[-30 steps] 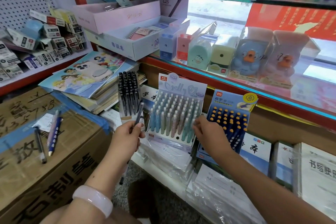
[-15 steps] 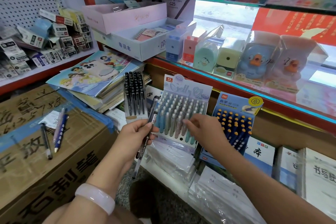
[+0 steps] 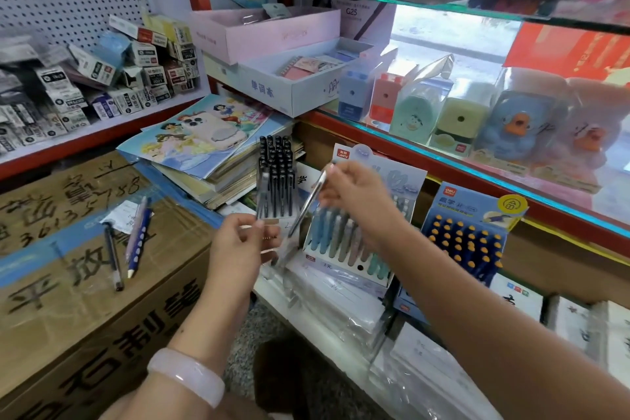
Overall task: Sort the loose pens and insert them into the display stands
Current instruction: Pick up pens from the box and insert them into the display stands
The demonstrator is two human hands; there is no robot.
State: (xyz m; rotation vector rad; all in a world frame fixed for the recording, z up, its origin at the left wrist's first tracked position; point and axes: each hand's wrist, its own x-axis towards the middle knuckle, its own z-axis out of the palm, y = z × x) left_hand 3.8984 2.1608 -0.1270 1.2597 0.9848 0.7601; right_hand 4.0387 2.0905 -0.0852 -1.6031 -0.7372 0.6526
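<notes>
Right hand [image 3: 354,194] is up in the middle of the frame, fingers pinching the top end of a clear-barrelled pen [image 3: 308,203] that slants down toward the lower left, right in front of the pastel pen display stand [image 3: 344,249]. That stand is mostly full of blue, pink and green pens, with one open hole showing in its front row. Left hand [image 3: 238,242] sits just left of and below it, with a pale bangle [image 3: 185,377] on the wrist; its fingers are curled around something blurry and dark at the foot of the black pen stand [image 3: 276,177], but I honestly can't tell what it's gripping. The black stand is packed with black-capped pens and leans against a stack of colouring books [image 3: 201,143]. To the right of the pastel one there's a blue stand [image 3: 468,242] of navy pens with orange tips. Over on the left, three loose pens lie on the cardboard box [image 3: 78,300]: a dark one [image 3: 113,257], and just beside it a pinkish one [image 3: 135,227] and a blue dotted one [image 3: 140,239]. Pencil sharpeners [image 3: 412,109] line the glass shelf at upper right.
</notes>
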